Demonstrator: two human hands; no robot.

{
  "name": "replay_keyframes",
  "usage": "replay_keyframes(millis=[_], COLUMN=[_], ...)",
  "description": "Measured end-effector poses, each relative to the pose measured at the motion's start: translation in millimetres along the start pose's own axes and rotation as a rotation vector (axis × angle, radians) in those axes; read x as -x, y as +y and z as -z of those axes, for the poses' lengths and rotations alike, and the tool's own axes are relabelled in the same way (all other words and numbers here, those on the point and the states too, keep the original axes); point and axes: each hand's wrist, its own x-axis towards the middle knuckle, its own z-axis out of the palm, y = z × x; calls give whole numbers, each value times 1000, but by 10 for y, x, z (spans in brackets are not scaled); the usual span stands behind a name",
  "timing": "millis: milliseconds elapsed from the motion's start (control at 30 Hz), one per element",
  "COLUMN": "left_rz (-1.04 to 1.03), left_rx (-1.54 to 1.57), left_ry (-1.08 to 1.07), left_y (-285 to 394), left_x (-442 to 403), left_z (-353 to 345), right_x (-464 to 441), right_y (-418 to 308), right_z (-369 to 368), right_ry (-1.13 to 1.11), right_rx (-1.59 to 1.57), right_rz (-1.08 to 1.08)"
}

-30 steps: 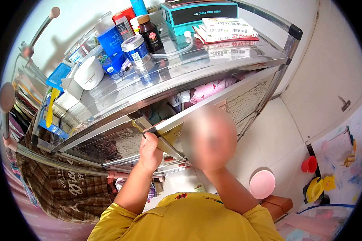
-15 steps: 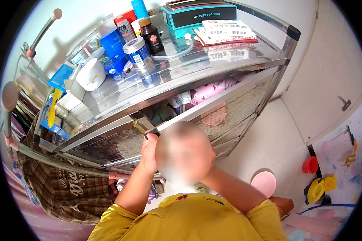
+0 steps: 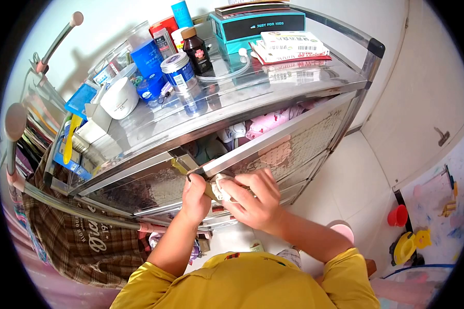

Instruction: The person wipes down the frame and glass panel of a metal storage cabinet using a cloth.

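Observation:
A metal cabinet has one glass-fronted door [image 3: 288, 144] tilted out at the top, with pink patterned clothes [image 3: 273, 122] showing in the gap. My left hand [image 3: 195, 198] is closed on the door's black corner, thumb on top. Pinched between the fingers of my right hand [image 3: 256, 198] is a crumpled white cloth [image 3: 220, 188], held against the door's edge just right of my left hand. Part of the cloth is hidden by my fingers.
On the cabinet top [image 3: 232, 92] stand a white bowl [image 3: 119, 98], a blue-labelled jar [image 3: 179, 72], a brown bottle [image 3: 196, 50], a teal box [image 3: 258, 26] and small white boxes [image 3: 294, 41]. A plaid garment [image 3: 82, 242] hangs left. A red cup [image 3: 397, 216] is at right.
My right hand has moved left and down along the door to its corner beside my left hand, and the white cloth now shows. Blur covered that hand earlier. My left hand stays on the corner.

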Motion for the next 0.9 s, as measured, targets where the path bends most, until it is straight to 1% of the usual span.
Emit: replay_keyframes(millis=[33, 67, 133, 167, 200, 233, 300, 333, 367, 433, 567, 633, 700, 733, 833, 867, 900], left_rz=[-23, 39, 48, 54, 78, 79, 76, 77, 75, 73, 46, 31, 60, 67, 29, 31, 20], left_rx=[-15, -40, -37, -35, -64, -64, -108, -106, -101, -94, -42, -6, 95, 128, 77, 77, 52], left_ry=[-1, -93, -58, -20, -53, -52, -47, -46, -58, -70, -24, 1, -60, -107, -81, -82, -48], left_y=[-41, -78, -77, -64, -27, -8, 11, 1, -16, -33, -32, -37, -68, -73, -22, -39, -66], left_x=[-2, 20, 17, 19, 8, 0, -9, -6, 3, 16, 17, 13, 13, 13, 35, 35, 31], left_z=[30, 191, 149, 131, 149, 145, 138, 152, 176, 189, 97, 85, 170, 195, 107, 104, 105], right_x=[1, 0, 10, 25, 41, 55, 62, 19, 18, 34, 85, 132, 206, 200, 224, 217, 205], right_y=[-3, -10, -9, 1, 13, 44, 150, 179, 166, 125, -25, -171, -290, -324, -274, -246, -218], right_z=[-5, -17, -30, -42, -55, -56, -19, 24, 27, 17, -117, -209, -318, -339, -312, -268, -222], right_ry=[0, 42, 84, 141, 197, 197, 298, 328, 327, 360, 381, 287, 233, 228, 222, 187, 187], right_rx=[2, 3, 6, 8, 9, 9, 110, 125, 126, 60, 65, 35, -110, -128, -134, -100, -98], right_rz=[0, -44, -88, -189, -290, -290, -373, -353, -353, -439, -462, -431, -380, -342, -311, -284, -287])
